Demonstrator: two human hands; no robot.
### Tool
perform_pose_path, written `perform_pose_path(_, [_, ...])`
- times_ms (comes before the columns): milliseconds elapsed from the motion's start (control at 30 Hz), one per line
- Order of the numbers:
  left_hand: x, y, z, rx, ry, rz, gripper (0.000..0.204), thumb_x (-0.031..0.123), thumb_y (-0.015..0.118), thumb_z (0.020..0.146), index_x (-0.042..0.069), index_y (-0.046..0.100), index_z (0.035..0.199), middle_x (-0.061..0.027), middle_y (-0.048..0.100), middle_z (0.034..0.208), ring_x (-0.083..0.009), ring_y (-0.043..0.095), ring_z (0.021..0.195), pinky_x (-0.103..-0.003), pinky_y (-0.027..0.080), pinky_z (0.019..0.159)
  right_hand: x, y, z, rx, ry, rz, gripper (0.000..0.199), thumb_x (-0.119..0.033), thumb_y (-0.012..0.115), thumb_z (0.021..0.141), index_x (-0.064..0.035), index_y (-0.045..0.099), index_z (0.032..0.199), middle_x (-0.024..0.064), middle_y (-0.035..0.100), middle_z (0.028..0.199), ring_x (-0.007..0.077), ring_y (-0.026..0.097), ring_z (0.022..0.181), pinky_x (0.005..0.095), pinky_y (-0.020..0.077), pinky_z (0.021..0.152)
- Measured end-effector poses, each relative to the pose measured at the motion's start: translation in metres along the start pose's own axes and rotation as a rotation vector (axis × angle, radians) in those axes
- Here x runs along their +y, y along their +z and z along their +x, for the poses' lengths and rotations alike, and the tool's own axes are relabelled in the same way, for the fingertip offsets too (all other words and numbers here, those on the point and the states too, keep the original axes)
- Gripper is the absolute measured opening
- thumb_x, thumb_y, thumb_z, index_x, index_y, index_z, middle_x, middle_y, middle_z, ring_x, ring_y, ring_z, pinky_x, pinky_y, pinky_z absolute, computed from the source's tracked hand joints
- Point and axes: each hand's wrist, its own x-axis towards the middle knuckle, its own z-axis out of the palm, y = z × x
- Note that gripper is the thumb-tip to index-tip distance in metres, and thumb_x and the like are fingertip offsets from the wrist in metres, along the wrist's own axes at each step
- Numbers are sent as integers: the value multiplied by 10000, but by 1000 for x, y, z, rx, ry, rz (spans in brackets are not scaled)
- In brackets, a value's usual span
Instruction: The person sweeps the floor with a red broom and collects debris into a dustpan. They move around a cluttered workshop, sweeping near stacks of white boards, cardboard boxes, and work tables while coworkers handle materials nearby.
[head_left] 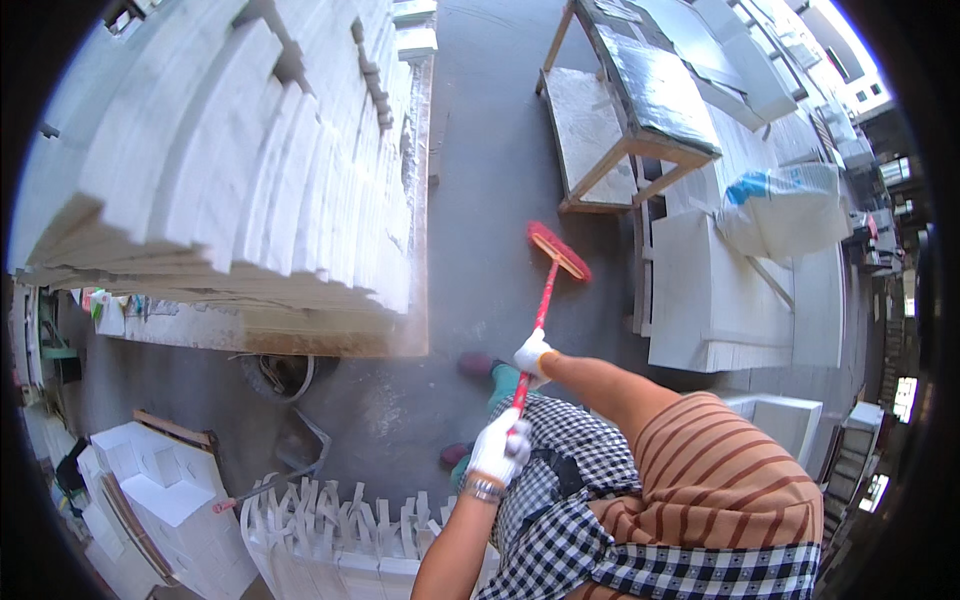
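Observation:
A broom (546, 296) with a red patterned handle and a head of red bristles slants away from me. The bristles are at the grey floor, close to a wooden table's leg. My right hand (535, 357), in a white glove, is closed round the middle of the handle. Nearer to my body, my left hand (499, 449) grips the upper end; it is gloved in white too, with a metal watch at the wrist. My shoes and green trouser legs show partly beside the handle.
Tall white slabs (270, 150) stand packed on a pallet at left. The wooden table (640, 110) is at far right, near white panels (720, 290) and a plastic bag (785, 215). A round bucket (280, 375), a scoop-like pan (302, 442) and upright white strips (340, 515) lie lower left.

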Motion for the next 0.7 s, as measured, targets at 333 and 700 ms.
perform_pose_path(333, [-105,-197,-200,292,166,-4,360,409,463,1038,159,491,781,63,313,502,-102,320,392,-290,284,409,-328,57,-8,322,-248,152,440,-351,706,804,-34,692,1108,105,732,963,354,705,931,739,368,933])
perform_pose_path(700, [-180,-233,-277,343,390,74,388,431,458,1036,169,482,752,67,298,487,-102,309,374,-295,259,369,-414,57,-89,365,-67,1268,976,-314,528,902,126,-113,1491,303,654,1110,378,705,953,410,570,814])
